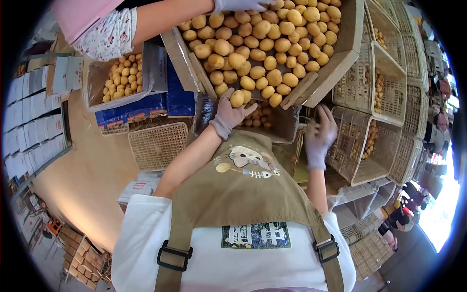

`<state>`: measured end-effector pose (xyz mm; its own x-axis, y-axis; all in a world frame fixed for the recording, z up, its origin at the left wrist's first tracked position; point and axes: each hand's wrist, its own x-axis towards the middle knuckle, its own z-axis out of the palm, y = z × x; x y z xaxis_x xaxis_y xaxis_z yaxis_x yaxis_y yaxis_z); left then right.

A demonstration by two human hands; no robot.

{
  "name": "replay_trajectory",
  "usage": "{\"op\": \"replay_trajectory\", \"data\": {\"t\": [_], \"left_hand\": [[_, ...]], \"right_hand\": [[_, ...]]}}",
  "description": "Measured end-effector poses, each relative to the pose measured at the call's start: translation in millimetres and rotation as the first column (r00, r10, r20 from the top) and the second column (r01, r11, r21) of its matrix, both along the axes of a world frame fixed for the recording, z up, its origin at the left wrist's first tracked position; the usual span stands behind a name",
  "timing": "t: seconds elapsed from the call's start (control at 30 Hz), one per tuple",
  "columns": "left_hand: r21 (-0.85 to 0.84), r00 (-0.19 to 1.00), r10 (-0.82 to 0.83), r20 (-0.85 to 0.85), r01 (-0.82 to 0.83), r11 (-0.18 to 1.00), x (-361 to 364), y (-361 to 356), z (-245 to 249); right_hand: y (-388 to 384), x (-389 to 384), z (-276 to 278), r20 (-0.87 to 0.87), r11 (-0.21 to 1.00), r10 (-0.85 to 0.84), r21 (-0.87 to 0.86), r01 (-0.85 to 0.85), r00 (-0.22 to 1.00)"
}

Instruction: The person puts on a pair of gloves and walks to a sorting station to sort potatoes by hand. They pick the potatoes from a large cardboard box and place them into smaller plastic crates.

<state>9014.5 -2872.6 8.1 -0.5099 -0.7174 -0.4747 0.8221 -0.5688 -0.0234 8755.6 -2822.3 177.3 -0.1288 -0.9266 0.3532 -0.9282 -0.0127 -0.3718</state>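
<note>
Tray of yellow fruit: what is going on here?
A person in grey gloves stands at a wooden tray heaped with small yellow fruits. Their left hand grips one fruit at its lower edge; the right hand, open, is beside a wicker basket. Another person's gloved hand reaches over the tray's far side.

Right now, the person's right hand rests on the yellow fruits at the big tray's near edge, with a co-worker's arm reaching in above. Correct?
No. The head view shows the left hand resting on the yellow fruits at the big tray's near edge; the right hand is off to the side by a basket. The co-worker's arm does reach in above.
</note>
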Motion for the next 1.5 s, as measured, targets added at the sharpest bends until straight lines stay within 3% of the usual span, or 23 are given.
{"op": "replay_trajectory", "data": {"t": [0.07,0.1,0.17,0.27,0.37,0.47,0.57,0.63,0.67,0.73,0.77,0.8,0.83,0.87,0.9,0.93,1.0,1.07,1.17,1.3,1.4,1.43,1.5], "left_hand": [[-0.316,0.972,0.0,0.235,0.076,0.946,-4.4,5.6,-12.7],[0.128,0.996,-0.035,0.078,0.025,0.991,-7.4,-2.8,-4.2],[0.113,0.994,-0.023,0.109,0.01,0.994,-4.9,-3.0,5.3],[0.132,0.988,0.007,0.154,-0.028,0.991,3.4,-5.9,43.0],[0.131,0.987,0.007,0.161,-0.029,0.991,6.6,-8.8,51.5],[0.036,0.982,0.004,0.187,-0.011,0.999,-1.5,-7.8,43.4],[0.109,0.998,0.012,0.062,-0.019,0.994,-5.0,-10.4,34.5],[0.133,1.0,0.01,0.012,-0.012,0.991,-5.1,-10.4,33.4],[0.136,1.0,0.007,-0.006,-0.006,0.991,-3.8,-10.0,32.7],[0.103,1.0,0.018,0.01,-0.018,0.995,-4.9,-14.9,40.3],[0.073,0.999,0.024,0.045,-0.027,0.997,-7.0,-14.5,45.7],[0.046,0.996,0.025,0.081,-0.028,0.999,-8.4,-12.0,48.4],[0.117,0.999,0.04,0.012,-0.041,0.992,-10.1,-11.0,34.4],[0.047,0.995,0.04,-0.094,-0.036,0.998,-8.3,-6.9,12.9],[-0.146,0.982,0.017,0.189,0.011,0.989,-8.2,1.3,-3.3],[-0.321,0.891,0.053,0.451,0.107,0.941,-9.0,8.3,-17.4],[-0.513,0.539,0.261,0.801,0.391,0.764,-6.4,7.6,-12.4],[-0.456,0.098,0.548,0.831,0.683,0.571,0.4,10.7,0.8],[-0.385,-0.061,0.682,0.729,0.787,0.482,2.7,10.3,28.0],[-0.15,-0.174,0.662,0.729,0.903,0.402,8.2,2.1,39.7],[-0.299,-0.003,0.526,0.85,0.821,0.487,3.3,3.7,19.2],[-0.34,0.062,0.478,0.876,0.782,0.523,1.0,5.4,11.3],[-0.436,0.382,0.248,0.89,0.558,0.706,-0.9,3.6,12.1]], "right_hand": [[-53.4,45.5,-4.4,0.071,0.977,0.213,-0.027,-0.212,0.974],[-81.5,67.9,-8.2,0.09,0.96,0.281,-0.008,-0.281,0.956],[-129.7,97.0,-47.1,-0.041,0.944,0.309,0.133,-0.301,0.95],[-166.6,115.4,-54.3,-0.239,0.797,0.292,0.595,-0.098,0.926],[-166.5,112.4,-50.5,-0.217,0.746,0.26,0.663,-0.053,0.941],[-168.6,104.9,-53.5,0.059,0.739,0.009,0.672,-0.046,0.998],[-166.1,115.1,-56.9,0.064,0.759,-0.006,0.649,-0.037,0.998],[-155.0,105.4,-61.3,0.313,0.848,-0.078,0.52,-0.102,0.947],[-147.6,100.5,-65.3,0.435,0.886,-0.099,0.447,-0.12,0.895],[-134.5,94.3,-62.2,0.857,0.93,-0.147,0.29,-0.226,0.493],[-127.1,99.3,-61.4,0.872,0.929,-0.06,0.227,-0.293,0.486],[-121.3,113.5,-55.5,0.882,0.921,0.022,0.166,-0.353,0.471],[-120.6,134.1,-44.7,0.58,0.917,0.318,0.014,-0.4,0.75],[-120.6,155.0,-23.6,0.48,0.87,0.349,0.154,-0.469,0.805],[-126.3,176.6,-18.6,0.288,0.791,0.432,0.334,-0.512,0.855],[-136.4,202.6,-21.1,-0.064,0.702,0.511,0.606,-0.373,0.857],[-139.6,217.3,-26.2,-0.164,0.675,0.552,0.664,-0.322,0.818],[-149.8,219.2,-22.4,-0.044,0.544,0.563,0.771,-0.33,0.825],[-161.2,227.0,-23.7,-0.046,0.444,0.527,0.866,-0.23,0.849],[-138.9,201.3,-38.3,-0.031,0.706,0.538,0.562,-0.43,0.842],[-91.8,140.9,-18.1,0.261,0.827,0.55,-0.043,-0.56,0.793],[-68.8,117.5,6.1,0.304,0.872,0.471,-0.017,-0.489,0.828],[-15.1,53.5,-7.6,0.276,0.955,0.297,-0.086,-0.284,0.914]]}}
